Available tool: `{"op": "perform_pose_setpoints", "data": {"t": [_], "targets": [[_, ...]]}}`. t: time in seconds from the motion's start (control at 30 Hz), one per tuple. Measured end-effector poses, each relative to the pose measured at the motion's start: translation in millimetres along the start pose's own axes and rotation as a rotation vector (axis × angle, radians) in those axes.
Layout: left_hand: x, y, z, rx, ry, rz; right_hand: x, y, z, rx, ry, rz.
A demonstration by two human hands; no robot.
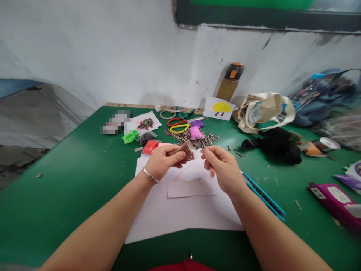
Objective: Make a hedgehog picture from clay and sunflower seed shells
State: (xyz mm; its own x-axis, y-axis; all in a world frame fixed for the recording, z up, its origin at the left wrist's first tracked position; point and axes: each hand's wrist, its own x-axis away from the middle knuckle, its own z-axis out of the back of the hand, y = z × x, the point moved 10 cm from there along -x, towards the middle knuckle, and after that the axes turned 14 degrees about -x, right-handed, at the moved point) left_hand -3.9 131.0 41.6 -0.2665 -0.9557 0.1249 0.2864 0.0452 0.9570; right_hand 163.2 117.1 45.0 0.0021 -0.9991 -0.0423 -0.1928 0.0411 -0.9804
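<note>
My left hand (165,162), with a bracelet at the wrist, is closed around a small clear packet of brown clay (188,151), thumb on top. The packet is tilted, its plastic end pointing right. Just to its right, my right hand (218,163) is pinched, apart from the packet; anything between those fingertips is too small to make out. Below both hands lies a small sheet with an orange outline drawing of an animal (190,178), on top of larger white paper (158,218). An orange-pink bit (212,172) shows under my right hand.
Beyond my hands lie sunflower seeds (207,140), pink (196,132), red (150,146) and green clay packets (130,137), and scissors (180,128). A yellow hedgehog picture (219,108) leans at the wall near a bottle (229,81). Blue-edged pencils or a case (265,195) and bags (263,113) are right.
</note>
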Motion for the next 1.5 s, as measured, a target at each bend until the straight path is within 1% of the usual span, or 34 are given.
{"op": "perform_pose_setpoints", "data": {"t": [0.07,0.1,0.17,0.27,0.37,0.47,0.6,0.73,0.93,1.0,1.07,1.13,1.2,1.27,1.3,1.37,1.5], "targets": [[0,1,3.5,0.004,0.025,-0.005,0,-2,6,0.002,0.045,0.032],[0,0,2.2,0.012,0.013,0.005,2,-3,5,0.026,0.048,0.048],[1,-1,-5.3,0.038,-0.044,0.041,5,-5,-2,0.095,0.012,0.083],[5,0,-20.2,0.042,-0.162,0.062,12,-7,-20,0.167,-0.089,0.126],[8,4,-27.0,-0.087,-0.23,0.02,15,-8,-25,0.221,-0.114,0.118],[9,11,-24.8,-0.188,-0.216,-0.047,15,-8,-25,0.233,-0.126,0.093],[9,17,-23.6,-0.188,-0.217,-0.094,16,-6,-27,0.235,-0.141,0.072],[10,15,-19.4,-0.212,-0.217,-0.07,17,-4,-31,0.223,-0.174,0.049],[13,13,-21.5,-0.211,-0.301,-0.041,17,-4,-33,0.234,-0.197,0.051],[12,10,-22.7,-0.171,-0.295,-0.005,16,-2,-33,0.214,-0.192,0.054],[10,8,-22.9,-0.14,-0.257,0.021,15,-5,-28,0.208,-0.142,0.097],[9,7,-22.1,-0.123,-0.202,0.033,16,-13,-21,0.266,-0.057,0.196],[8,5,-20.8,-0.11,-0.154,0.049,20,-25,-20,0.374,-0.014,0.323],[7,3,-18.1,-0.108,-0.108,0.062,24,-33,-25,0.463,-0.035,0.419],[7,3,-17.3,-0.113,-0.096,0.06,25,-35,-28,0.489,-0.055,0.445],[7,4,-17.2,-0.132,-0.093,0.037,25,-35,-31,0.517,-0.077,0.46],[7,8,-19.5,-0.182,-0.112,-0.015,24,-33,-30,0.536,-0.063,0.45]]}}
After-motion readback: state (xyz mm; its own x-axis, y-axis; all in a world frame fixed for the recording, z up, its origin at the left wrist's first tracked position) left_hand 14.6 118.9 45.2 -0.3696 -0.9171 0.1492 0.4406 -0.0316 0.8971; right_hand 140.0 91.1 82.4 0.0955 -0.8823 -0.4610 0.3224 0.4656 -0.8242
